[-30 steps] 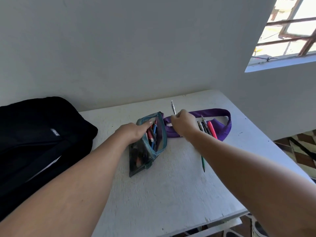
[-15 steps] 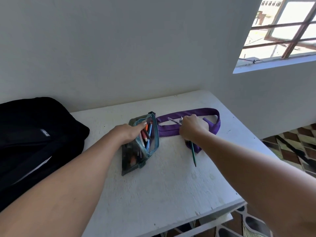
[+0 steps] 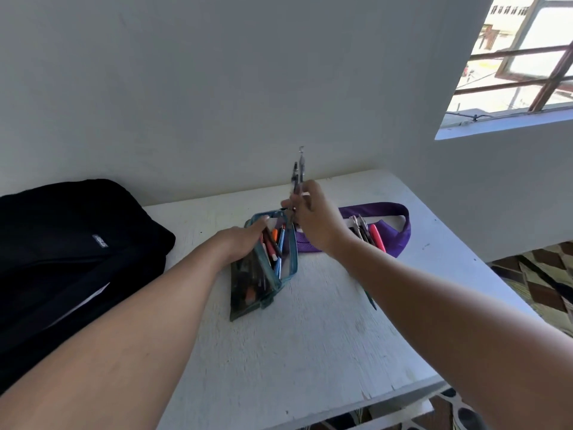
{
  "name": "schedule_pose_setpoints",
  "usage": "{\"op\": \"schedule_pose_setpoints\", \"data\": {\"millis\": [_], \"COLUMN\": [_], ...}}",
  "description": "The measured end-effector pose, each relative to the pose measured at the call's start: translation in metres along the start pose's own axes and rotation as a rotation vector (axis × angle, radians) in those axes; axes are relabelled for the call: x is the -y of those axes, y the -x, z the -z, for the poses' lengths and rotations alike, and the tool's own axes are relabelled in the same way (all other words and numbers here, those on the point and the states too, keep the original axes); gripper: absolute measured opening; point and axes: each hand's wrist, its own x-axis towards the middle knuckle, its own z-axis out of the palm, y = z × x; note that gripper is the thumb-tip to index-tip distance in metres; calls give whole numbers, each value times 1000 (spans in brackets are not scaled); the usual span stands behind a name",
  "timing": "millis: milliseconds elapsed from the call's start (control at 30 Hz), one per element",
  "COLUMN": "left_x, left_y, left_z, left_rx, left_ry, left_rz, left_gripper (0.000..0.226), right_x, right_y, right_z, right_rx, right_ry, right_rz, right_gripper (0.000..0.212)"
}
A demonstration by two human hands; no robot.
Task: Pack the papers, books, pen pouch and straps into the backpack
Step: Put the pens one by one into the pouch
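Pens (image 3: pixel 298 178) upright in right hand (image 3: pixel 316 221) (slightly blurred), above open pen pouch (image 3: pixel 263 268)

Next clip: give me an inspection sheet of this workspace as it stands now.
Surface: white table, scuffed.
Job's things: black backpack at the left on the table; pen pouch unzipped, pens inside; purple strap behind it; papers and books nothing seen.
Clutter: loose pens on the strap; one pen under the right forearm.
Grippers: left hand holds the pouch open; right hand holds several pens upright above the pouch.
Cables: nothing seen.
Surroundings: white wall, barred window, patterned floor.
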Motion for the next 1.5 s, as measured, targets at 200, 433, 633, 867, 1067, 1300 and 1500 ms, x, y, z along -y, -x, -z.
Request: {"op": "schedule_pose_setpoints", "data": {"millis": [200,433,633,867,1067,1300,1500], "left_x": [3,4,-1,10,25,23,16], "left_y": [4,8,13,5,17,24,27], "left_z": [8,13,18,20,38,43,33], "left_rx": [48,68,107,162,388,327,323], "left_ry": [127,165,221,132,188,204,203], "left_rz": [-14,18,45,37,13,105,126], "left_gripper": [99,94,83,69,38,88,87], "right_x": [-26,-51,-44,-55,-45,-32,-29], "right_y": [10,9,8,-4,-10,-17,-16], "right_z": [-21,-25,-27,-26,-24,-40,-44], "right_rx": [69,60,205,113,261,514,488], "right_ry": [318,501,515,638,736,714,663], "right_rz": [350,520,683,613,568,408,342], "right_gripper": [8,21,33,17,29,79,57]}}
